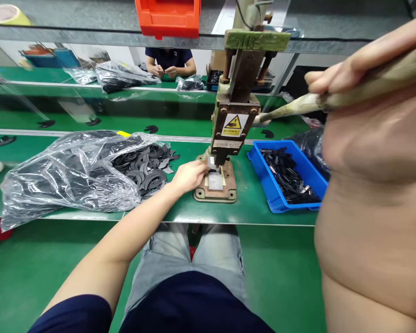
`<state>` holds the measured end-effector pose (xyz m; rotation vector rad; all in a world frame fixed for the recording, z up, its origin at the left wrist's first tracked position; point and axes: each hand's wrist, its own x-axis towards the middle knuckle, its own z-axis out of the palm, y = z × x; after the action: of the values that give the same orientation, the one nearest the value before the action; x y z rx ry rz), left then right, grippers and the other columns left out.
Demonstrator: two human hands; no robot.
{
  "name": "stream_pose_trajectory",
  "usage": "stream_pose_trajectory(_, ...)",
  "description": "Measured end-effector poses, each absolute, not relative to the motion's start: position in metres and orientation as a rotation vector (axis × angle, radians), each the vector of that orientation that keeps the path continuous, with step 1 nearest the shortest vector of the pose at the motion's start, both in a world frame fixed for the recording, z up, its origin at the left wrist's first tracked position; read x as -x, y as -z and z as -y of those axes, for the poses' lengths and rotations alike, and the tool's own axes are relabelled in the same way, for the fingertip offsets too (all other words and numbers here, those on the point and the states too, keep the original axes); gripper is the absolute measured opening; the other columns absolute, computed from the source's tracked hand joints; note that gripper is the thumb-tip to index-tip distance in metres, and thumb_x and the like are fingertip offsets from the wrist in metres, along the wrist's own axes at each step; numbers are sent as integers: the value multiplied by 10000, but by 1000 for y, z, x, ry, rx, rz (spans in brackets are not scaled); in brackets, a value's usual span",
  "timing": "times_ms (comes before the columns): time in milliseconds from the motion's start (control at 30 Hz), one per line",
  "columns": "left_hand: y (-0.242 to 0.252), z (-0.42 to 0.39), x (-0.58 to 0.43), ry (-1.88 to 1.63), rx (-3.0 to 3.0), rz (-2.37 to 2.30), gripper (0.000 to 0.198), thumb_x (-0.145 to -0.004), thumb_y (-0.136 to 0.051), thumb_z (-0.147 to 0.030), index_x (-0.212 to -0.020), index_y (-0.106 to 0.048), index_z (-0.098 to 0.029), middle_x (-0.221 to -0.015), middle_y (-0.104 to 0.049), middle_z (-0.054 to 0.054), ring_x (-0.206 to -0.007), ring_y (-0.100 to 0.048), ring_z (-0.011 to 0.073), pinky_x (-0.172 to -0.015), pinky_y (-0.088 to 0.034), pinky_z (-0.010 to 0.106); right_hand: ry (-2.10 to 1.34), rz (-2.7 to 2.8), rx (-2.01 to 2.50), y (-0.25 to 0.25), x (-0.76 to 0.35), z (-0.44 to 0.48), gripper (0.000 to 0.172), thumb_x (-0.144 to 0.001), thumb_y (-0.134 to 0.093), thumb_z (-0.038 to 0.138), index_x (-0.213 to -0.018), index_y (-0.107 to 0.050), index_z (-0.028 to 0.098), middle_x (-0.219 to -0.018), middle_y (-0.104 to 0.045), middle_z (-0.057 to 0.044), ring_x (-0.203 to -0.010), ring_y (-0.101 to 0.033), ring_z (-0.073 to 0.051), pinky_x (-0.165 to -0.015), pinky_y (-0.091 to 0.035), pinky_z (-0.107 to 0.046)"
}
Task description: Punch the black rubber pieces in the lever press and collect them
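My left hand [190, 177] reaches to the base plate [230, 180] of a hand lever press [235, 99]. Its fingertips pinch a small black plastic piece [213, 170] under the tip of the ram; most of that piece is hidden by fingers and tool. At the upper right, close to the camera, my right hand [374, 111] is wrapped round the press's long lever [298, 105]. A warning label with a hand symbol is on the ram's front. Left of the press, flat curved black pieces [149, 169] spill from a clear plastic bag [65, 178].
Right of the press stands a blue bin [277, 203] of black pieces, with a dark plastic bag behind it. An orange bin [169, 18] is on the shelf above. Several black pieces lie along the strip behind. Across the bench sits a co-worker [169, 60], both hands together.
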<state>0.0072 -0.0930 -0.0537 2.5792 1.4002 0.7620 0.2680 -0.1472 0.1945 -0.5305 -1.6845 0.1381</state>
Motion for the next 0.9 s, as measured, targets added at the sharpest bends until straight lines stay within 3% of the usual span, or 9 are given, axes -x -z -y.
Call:
stream_pose_trajectory(133,51,92,-14,-678,-2656,-1321,328,-1014,-521,-208,-1243,-749,-266,-1274,-723,66,-1190,-676,220,-994,-551,326,-165,1515,606,-166,-255,163,448,-979,-463,604,-846,-639,214,-766,-523,25,-779,-670,-102,-783,-597,-368)
stream_pose_trajectory(200,50,90,-15,-685,-2661,-1290,344,-1009,-508,-187,-1241,-751,-264,-1270,-724,65,-1193,-675,218,-994,-557,325,-112,1523,576,-142,-257,171,357,-928,-623,554,-775,-614,232,-722,-567,10,-699,-648,-128,-737,-631,-408)
stream_pose_trajectory(433,50,93,-18,-759,-2636,-1263,342,-1024,-481,-199,-1199,-771,-245,-1227,-736,70,-1150,-693,204,-981,-579,333,-19,1624,682,-55,-270,193,174,-824,-628,365,-658,-600,324,-646,-622,34,-729,-695,-230,-976,-571,-662)
stream_pose_trajectory(600,40,81,3,-659,-2640,-1349,351,-1025,-477,-224,-1254,-742,-230,-1217,-742,83,-1150,-681,225,-1008,-561,358,18,1469,679,-33,-267,186,120,-789,-633,411,-753,-712,494,-584,-593,30,-674,-664,-248,-916,-569,-686)
stream_pose_trajectory(733,25,44,62,-392,-2607,-1773,350,-975,-539,-223,-1256,-739,-165,-1223,-751,135,-1136,-659,295,-1057,-505,434,27,1422,615,-31,-263,181,163,-785,-658,414,-834,-740,546,-585,-598,38,-646,-655,-231,-890,-585,-647)
stream_pose_trajectory(900,18,7,123,89,-2510,-1907,471,-874,-626,-231,-1337,-708,-204,-1341,-715,116,-1244,-584,308,-1068,-465,402,32,1383,645,-29,-261,181,117,-800,-657,487,-836,-734,568,-560,-578,42,-629,-646,-224,-890,-597,-635)
